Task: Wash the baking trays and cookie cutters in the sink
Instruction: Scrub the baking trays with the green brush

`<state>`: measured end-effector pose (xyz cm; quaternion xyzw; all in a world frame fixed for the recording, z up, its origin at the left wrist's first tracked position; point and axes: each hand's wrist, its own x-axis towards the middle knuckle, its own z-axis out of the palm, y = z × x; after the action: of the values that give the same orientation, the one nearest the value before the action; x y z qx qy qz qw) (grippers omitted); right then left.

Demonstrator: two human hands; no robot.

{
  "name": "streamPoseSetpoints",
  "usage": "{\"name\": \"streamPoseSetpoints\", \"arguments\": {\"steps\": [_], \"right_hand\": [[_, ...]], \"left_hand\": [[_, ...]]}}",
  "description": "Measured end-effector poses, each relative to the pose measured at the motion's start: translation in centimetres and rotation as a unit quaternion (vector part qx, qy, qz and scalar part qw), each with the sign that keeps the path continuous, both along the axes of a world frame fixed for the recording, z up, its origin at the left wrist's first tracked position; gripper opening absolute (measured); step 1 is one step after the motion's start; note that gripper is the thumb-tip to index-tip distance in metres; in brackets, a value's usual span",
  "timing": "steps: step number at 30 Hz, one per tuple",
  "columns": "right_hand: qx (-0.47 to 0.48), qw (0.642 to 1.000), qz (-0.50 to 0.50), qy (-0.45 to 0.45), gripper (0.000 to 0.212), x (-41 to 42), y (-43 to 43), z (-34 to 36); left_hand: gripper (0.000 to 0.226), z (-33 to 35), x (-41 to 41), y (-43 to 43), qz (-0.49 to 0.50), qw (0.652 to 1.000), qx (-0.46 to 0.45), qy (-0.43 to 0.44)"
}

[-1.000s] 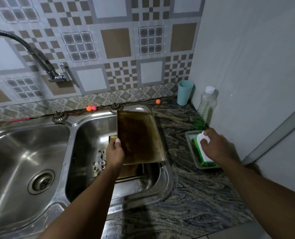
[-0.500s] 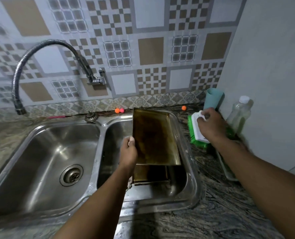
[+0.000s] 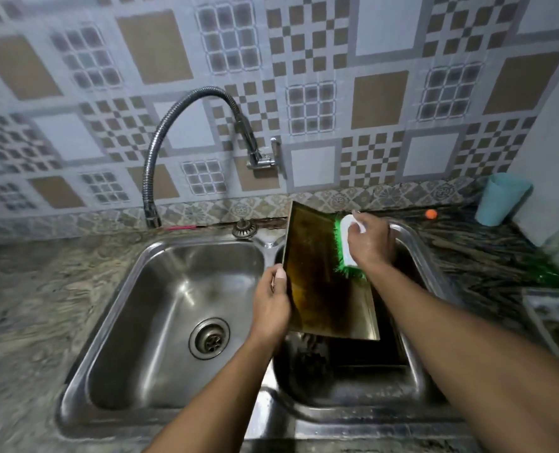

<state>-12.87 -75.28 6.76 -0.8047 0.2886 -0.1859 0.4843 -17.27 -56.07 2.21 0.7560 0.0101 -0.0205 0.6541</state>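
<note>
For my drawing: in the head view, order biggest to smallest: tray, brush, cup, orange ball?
1. tray
2. brush and cup: about alike, cup farther away, so unranked
3. orange ball

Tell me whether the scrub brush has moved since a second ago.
Yes. The right hand carried the scrub brush left, from the counter beyond the sink rim to over the right basin, bristles against the baking tray.

Glossy steel sink (image 3: 160, 256); stained, dull metal tray (image 3: 320, 289).
</note>
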Motion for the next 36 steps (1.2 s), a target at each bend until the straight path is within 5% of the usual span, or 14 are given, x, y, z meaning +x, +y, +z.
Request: {"name": "streamPoseSetpoints", "arguments": {"steps": [4,9,13,18,22,26,32,36], "right_hand": [[-0.005,0.985,0.149,-0.092,0.033,0.8,8.8,-0.7],[0.006,1.0,0.014,-0.008,0.033,-0.5,3.5,-3.1],[0.011,0.984,0.152,-0.093,0.036,-2.3,11.2,-3.4],[0.024,0.999,0.016,-0.026,0.033,-3.8,6.5,-5.7],[-0.009,0.989,0.123,-0.076,0.034,-5.0,11.0,-5.9],[-0.004,0.999,0.011,-0.034,0.031,-5.8,6.3,-7.7],[-0.012,0.994,0.09,-0.058,0.03,-6.8,9.7,-7.4],[0.118,0.99,-0.028,-0.07,0.029,-7.0,4.0,-6.9]], "left_hand": [[0.029,-0.2,1.4,1.4,0.056,0.998,0.005,0.002],[0.026,0.0,1.6,3.0,0.023,1.0,0.01,-0.002],[0.022,-1.1,3.1,3.2,0.06,0.998,0.003,0.018],[0.024,-2.1,3.4,4.2,0.058,0.998,-0.007,0.023],[0.024,-2.3,3.6,4.1,0.059,0.998,-0.008,0.033],[0.025,-3.2,3.3,5.2,0.05,0.998,-0.017,0.043],[0.028,-3.6,2.8,5.4,0.032,0.999,-0.007,0.032],[0.043,-3.5,2.4,6.1,0.005,1.0,0.004,-0.011]]}}
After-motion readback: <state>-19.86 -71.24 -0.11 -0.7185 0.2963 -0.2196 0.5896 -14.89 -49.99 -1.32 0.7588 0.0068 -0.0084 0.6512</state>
